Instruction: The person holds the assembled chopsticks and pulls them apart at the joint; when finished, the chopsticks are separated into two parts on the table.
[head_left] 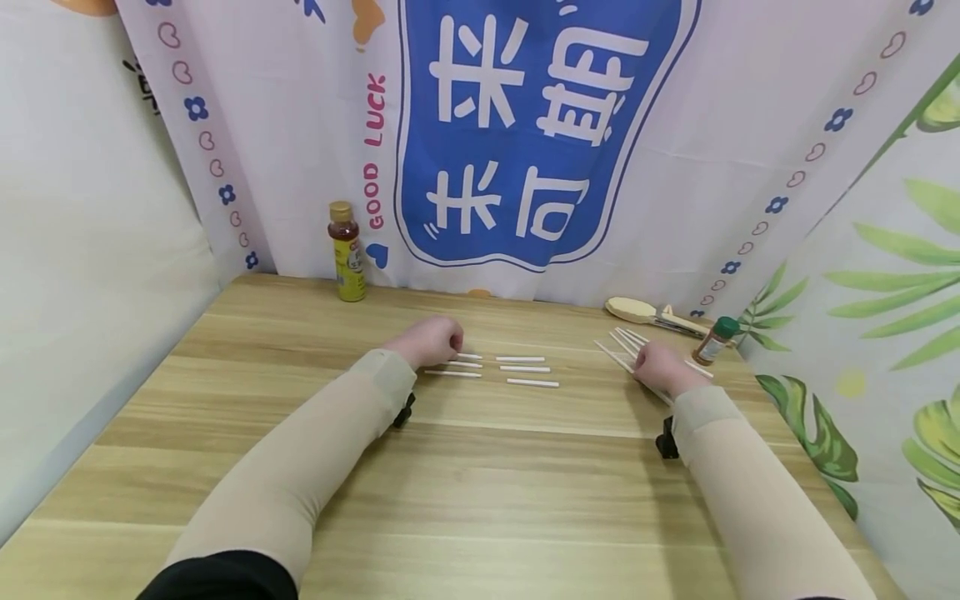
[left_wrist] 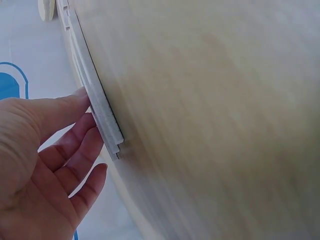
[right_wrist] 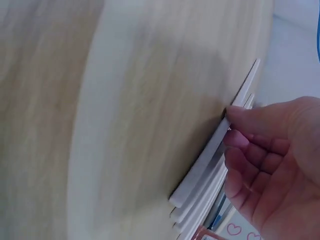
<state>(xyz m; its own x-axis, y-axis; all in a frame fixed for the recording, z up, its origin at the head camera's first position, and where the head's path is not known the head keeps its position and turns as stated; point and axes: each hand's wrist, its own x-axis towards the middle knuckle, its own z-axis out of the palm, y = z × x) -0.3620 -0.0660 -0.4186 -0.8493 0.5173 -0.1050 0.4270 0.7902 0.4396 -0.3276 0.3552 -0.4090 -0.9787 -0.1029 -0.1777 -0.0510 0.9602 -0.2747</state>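
A person's right thumb and forefinger pinch the nearest white stick in a fanned cluster on a wood-grain table; the right hand covers its middle in the head view. The left hand has thumb and forefinger closed on the farthest stick of another group, their tips hidden behind nearer sticks in the left wrist view. Three loose sticks lie between the hands. How many the right-hand cluster holds is hard to count, its strips overlapping.

Beyond the right hand stands a green-capped bottle, its label too small to read, near a pale oval-ended implement whose far part is hard to make out. A gold-capped bottle with a yellow label, its lettering illegible, stands at the back left. Behind, a cloth reads "GOOD LUCK" sideways in pink and "未来可期" in white on blue. The frame cuts off both sleeves.
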